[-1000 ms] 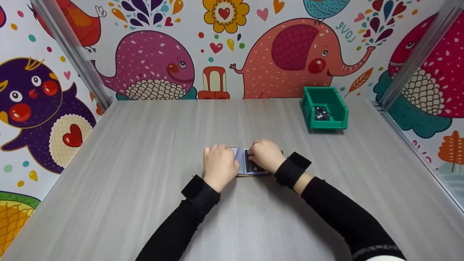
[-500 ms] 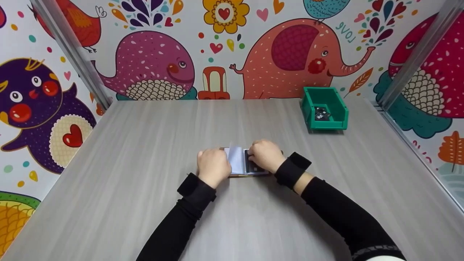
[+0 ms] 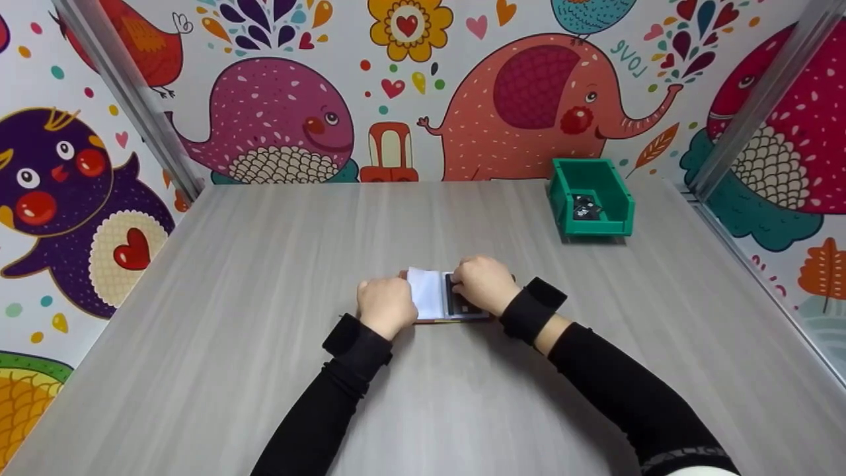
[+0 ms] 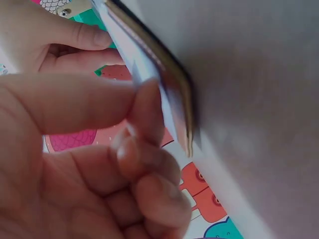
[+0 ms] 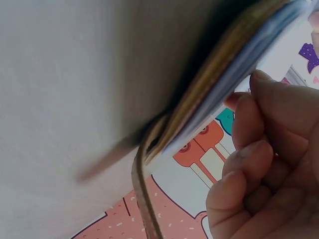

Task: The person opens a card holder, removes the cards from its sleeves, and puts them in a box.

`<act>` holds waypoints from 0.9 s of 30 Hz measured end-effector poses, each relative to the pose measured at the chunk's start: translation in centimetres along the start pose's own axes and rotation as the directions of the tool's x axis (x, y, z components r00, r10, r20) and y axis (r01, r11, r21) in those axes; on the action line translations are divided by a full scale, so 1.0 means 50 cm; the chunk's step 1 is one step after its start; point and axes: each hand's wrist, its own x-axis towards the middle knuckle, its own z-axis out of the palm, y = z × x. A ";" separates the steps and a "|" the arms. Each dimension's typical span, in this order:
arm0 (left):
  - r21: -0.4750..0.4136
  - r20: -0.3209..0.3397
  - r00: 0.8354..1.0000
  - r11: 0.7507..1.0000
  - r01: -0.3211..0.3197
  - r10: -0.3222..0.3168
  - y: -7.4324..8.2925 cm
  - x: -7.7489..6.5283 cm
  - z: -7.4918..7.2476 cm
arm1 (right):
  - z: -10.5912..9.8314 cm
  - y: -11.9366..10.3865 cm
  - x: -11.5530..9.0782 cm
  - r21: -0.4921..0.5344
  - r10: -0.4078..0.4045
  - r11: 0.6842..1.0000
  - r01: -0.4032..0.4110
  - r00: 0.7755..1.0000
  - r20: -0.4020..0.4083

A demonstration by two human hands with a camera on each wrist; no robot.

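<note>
A small card holder (image 3: 427,295) lies spread on the table in the head view, with pale plastic sleeves on its left side. A black card (image 3: 464,305) shows on its right side, partly under the fingers. My left hand (image 3: 384,305) holds the holder's left edge; in the left wrist view its thumb and forefinger pinch at the sleeves (image 4: 172,117). My right hand (image 3: 485,284) is over the black card, thumb and forefinger together at its surface. In the right wrist view, a tan strap (image 5: 142,184) sticks out from the holder's brown cover (image 5: 212,69).
A green bin (image 3: 598,227) stands at the back right of the table, with small black-and-white items (image 3: 585,207) inside. Patterned walls (image 3: 390,66) and metal posts (image 3: 132,99) border the grey wood-look table (image 3: 277,238).
My left hand has moved a little left, and the raised sleeve has come down flatter on the left side, baring more of it. My right hand has stayed in place.
</note>
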 end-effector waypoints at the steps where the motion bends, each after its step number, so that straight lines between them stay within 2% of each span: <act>1: 0.004 0.007 1.000 1.000 0.002 -0.002 0.000 0.000 0.000 | 0.000 0.000 0.000 -0.001 -0.002 1.000 0.002 1.000 0.002; 27: 0.107 0.044 0.999 0.994 -0.014 0.009 0.004 0.002 -0.004 | 0.002 -0.001 -0.001 0.010 0.015 1.000 -0.014 1.000 -0.015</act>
